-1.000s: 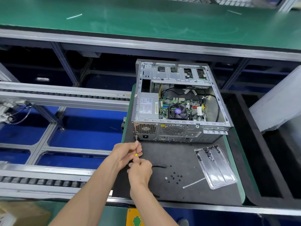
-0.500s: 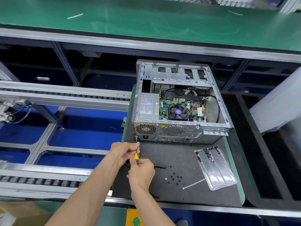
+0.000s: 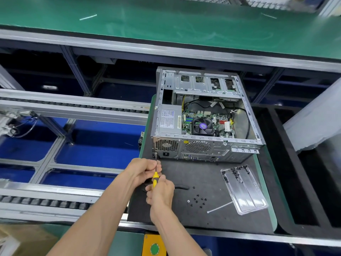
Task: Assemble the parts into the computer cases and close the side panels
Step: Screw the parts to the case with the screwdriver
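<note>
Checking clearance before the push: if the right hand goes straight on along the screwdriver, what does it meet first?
Probably the left hand, pinching the shaft just ahead of the right hand; beyond that, the computer case rear corner.

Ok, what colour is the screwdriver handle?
Yellow with black, on the screwdriver in both hands; head view.

Your silver sheet-metal computer case point(image 3: 206, 115) lies on its side on the table, open side up, rear panel facing you. Inside you can see the grey power supply point(image 3: 169, 119) at left, beside the green motherboard with its black cooling fan point(image 3: 203, 126). Small black screws point(image 3: 198, 200) lie scattered just in front.
</note>
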